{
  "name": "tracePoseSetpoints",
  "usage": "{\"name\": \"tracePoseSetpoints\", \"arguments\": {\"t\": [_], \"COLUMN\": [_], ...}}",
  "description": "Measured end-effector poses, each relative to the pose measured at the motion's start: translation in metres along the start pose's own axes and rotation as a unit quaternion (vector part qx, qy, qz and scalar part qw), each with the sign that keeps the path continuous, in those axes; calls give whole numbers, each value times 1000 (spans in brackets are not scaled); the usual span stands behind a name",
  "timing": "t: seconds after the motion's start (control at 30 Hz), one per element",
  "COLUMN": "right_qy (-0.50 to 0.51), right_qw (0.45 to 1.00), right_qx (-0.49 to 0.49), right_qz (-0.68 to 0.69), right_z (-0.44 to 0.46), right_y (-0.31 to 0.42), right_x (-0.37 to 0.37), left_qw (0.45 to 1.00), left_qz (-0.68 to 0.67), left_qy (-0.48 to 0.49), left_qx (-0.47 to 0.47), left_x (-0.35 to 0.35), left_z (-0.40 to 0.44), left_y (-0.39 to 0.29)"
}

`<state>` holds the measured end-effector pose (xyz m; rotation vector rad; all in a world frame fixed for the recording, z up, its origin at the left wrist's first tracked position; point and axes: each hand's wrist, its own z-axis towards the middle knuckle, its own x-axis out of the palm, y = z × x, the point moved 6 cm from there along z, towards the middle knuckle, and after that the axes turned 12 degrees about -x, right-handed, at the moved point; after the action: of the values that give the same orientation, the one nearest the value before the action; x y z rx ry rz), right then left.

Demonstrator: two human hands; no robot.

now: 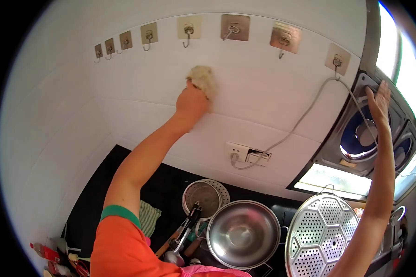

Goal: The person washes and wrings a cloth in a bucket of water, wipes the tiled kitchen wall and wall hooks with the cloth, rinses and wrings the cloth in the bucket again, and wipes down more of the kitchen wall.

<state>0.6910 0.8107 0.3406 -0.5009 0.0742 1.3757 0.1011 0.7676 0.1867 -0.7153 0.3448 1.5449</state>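
Observation:
My left hand (192, 105) is closed on a pale yellowish cloth (202, 78) and presses it against the white tiled wall (254, 87), below a row of hooks. The cloth and the fingers are slightly blurred. Up at the right, my right hand (379, 104) lies with fingers stretched out against a dark grey panel (330, 147) with round blue openings, beside the window. A grey cable (305, 113) runs from the rightmost hook (337, 61) to a plug in the wall socket (237, 150), and also past my right hand.
On the black counter (90, 184) stand a steel wok (243, 234), a strainer (201, 198) and a large perforated steamer plate (321, 231). A ladle (174, 256) and other utensils lie beside the wok. A striped green cloth (149, 218) and a red-labelled bottle (45, 252) are at left.

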Motion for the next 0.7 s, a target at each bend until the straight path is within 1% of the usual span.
{"name": "tracePoseSetpoints", "arguments": {"t": [0.07,0.1,0.17,0.23,0.33,0.43,0.53,0.63,0.7], "right_qy": [7,1,6,5,-4,4,6,0,-16], "right_qw": [1000,1000,1000,1000,999,999,999,999,999], "right_qx": [12,15,17,10,19,24,21,22,25], "right_qz": [6,19,23,21,31,27,25,26,26], "right_z": [-1,-1,-2,-2,-4,-5,-4,-4,-5], "right_y": [5,9,13,19,23,24,25,27,23], "right_x": [-6,-9,-14,-22,-29,-30,-30,-33,-28], "left_qw": [994,996,995,990,980,981,983,991,992], "left_qz": [-5,-26,-63,-61,-113,-115,-92,-84,-87], "left_qy": [-33,-9,36,26,49,19,64,62,62], "left_qx": [103,90,64,122,154,154,145,83,73], "left_x": [9,1,-41,-47,-51,-51,-56,-66,-67], "left_z": [10,10,12,7,3,3,6,10,13], "left_y": [-36,-58,-118,-168,-216,-224,-214,-203,-214]}}
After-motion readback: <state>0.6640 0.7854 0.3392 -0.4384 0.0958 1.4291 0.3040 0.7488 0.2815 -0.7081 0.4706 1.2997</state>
